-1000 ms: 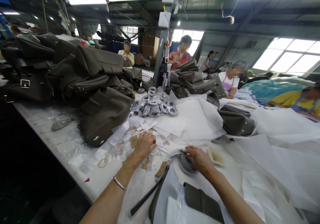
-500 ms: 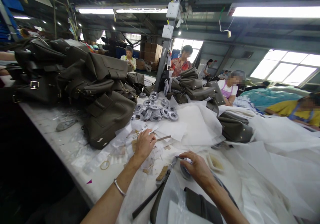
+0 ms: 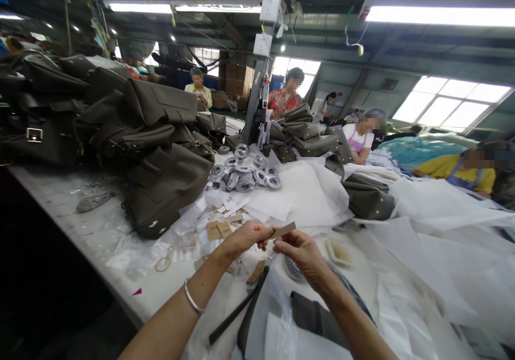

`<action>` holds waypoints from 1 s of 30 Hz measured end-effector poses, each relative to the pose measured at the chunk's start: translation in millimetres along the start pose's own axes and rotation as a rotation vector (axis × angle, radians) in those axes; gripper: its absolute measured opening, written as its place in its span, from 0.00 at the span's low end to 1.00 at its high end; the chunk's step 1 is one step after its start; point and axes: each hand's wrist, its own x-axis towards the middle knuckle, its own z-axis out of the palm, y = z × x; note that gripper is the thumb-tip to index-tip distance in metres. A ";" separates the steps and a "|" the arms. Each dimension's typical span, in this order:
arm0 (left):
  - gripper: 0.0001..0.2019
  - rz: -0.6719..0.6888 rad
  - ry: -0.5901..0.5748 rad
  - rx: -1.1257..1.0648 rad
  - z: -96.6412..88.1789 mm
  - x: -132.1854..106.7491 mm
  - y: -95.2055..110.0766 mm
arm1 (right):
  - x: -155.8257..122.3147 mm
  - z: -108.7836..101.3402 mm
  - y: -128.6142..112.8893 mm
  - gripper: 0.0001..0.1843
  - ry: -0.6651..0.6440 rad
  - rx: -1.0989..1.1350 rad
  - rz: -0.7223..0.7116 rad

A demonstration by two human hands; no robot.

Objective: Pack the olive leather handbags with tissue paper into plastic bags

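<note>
My left hand (image 3: 245,237) and my right hand (image 3: 300,251) meet above the white table, both pinching a small brown paper tag (image 3: 282,230) held level between the fingertips. Below them lie more brown tags (image 3: 217,229) and a grey coil of cord (image 3: 290,268) on the white paper. A dark olive bag part with a black strap (image 3: 237,311) in clear plastic lies nearest me, under my forearms. A silver bracelet sits on my left wrist.
A heap of olive handbags (image 3: 161,134) fills the left of the table (image 3: 72,204). Several grey cord coils (image 3: 245,175) lie in the middle, white paper sheets (image 3: 434,252) to the right. Other people work at the far side.
My left hand lifted a brown tag off the table. My right hand left the cord coil and rose to meet it; both now hold the tag.
</note>
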 end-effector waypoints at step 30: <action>0.18 0.045 0.105 0.414 48.3 63.5 -39.6 | -42.5 -69.5 12.6 0.20 0.425 -0.067 0.084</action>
